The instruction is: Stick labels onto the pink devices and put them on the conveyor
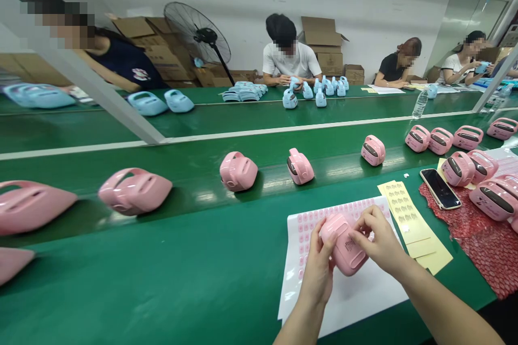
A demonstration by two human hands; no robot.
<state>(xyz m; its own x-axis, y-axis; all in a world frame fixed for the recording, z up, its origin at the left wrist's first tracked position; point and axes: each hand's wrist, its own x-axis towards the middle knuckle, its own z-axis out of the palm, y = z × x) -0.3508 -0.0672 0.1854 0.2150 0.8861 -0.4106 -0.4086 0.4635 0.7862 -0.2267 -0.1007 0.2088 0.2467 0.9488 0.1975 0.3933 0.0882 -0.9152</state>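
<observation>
My left hand (319,261) is wrapped round the left side of a pink plastic case (345,248), holding it tilted above the white sheet of pink stickers (305,232). A slotted patch shows on the case's upward face. At the right edge of that face is my right hand (379,237), with thumb and forefinger pinched together against the surface. What lies between those fingertips, if anything, is too small to make out. Right of the sheet lie yellow sticker strips (400,207).
Pink handled cases (238,171) stand spaced along the green conveyor (194,199). More cases (493,197) crowd the right side on red bubble wrap (469,232), beside a phone (440,188). Across the belt, several people sit among blue cases (289,98). A water bottle (420,103) stands there too.
</observation>
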